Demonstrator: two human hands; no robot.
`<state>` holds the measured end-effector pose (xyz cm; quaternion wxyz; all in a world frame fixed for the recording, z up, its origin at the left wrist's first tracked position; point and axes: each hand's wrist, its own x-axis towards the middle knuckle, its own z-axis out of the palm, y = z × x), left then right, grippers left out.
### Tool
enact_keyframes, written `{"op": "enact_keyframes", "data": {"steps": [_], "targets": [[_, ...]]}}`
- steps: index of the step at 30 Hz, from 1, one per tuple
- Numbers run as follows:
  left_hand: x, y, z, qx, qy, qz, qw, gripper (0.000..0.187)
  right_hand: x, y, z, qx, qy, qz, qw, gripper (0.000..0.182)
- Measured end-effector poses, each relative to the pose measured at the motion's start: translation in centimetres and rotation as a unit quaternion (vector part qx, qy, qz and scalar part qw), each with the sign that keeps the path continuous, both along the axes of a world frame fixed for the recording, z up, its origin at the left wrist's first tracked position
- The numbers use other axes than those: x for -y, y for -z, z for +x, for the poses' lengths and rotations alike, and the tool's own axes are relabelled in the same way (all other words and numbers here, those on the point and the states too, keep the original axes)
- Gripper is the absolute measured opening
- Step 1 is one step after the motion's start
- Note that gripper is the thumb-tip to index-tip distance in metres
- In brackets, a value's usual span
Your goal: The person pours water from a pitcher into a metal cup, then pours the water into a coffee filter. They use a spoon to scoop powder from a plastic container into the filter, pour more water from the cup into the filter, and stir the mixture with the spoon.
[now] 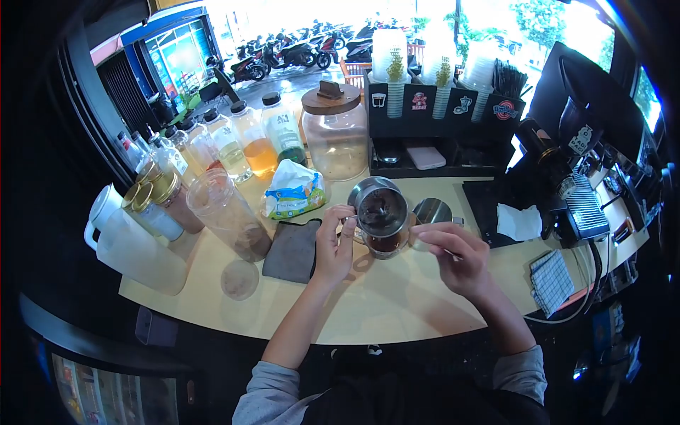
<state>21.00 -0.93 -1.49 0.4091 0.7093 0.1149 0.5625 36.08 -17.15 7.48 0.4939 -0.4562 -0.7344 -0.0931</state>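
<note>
1. With fingers closed, gripping the metal vessel [382,210] at its left side with the left hand [335,244], just right of the frame's centre.
2. Reaching in from the right with the right hand [460,263], fingers bent, beside the glass jug [387,245]; cannot tell whether gripping it.
3. Seen between both hands: the metal vessel over the glass jug, with dark liquid inside the jug.
4. Just behind the right fingertips, a metal cup [432,211].
5. Near the left wrist, toward lower left, a dark cloth [290,251].
</note>
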Motion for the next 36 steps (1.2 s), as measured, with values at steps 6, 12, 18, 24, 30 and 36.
{"op": "enact_keyframes", "data": {"steps": [6,12,18,24,30,36], "targets": [[0.2,-0.3,-0.1,-0.004,0.008,-0.012,1.0,0.013,0.4,0.9,-0.2,0.061,-0.025,-0.031,0.997,0.023],[0.1,0.0,0.0,-0.014,-0.002,0.0,1.0,0.013,1.2,0.1,-0.2,0.049,-0.011,-0.016,0.999,0.025],[0.3,-0.1,-0.2,-0.03,0.03,-0.013,0.999,0.016,0.9,0.5,0.2,0.044,0.018,-0.027,0.998,0.024],[0.4,0.0,0.2,0.003,0.003,-0.004,1.0,0.014,0.7,0.6,0.5,0.033,0.004,-0.033,0.999,0.023],[0.5,-0.5,0.0,-0.012,-0.012,0.023,1.0,0.015,1.4,0.5,0.3,0.084,-0.004,-0.044,0.995,0.026],[0.4,-0.4,-0.1,-0.006,-0.005,0.006,1.0,0.015,1.1,1.0,0.4,0.113,0.02,0.013,0.993,0.032]]}}
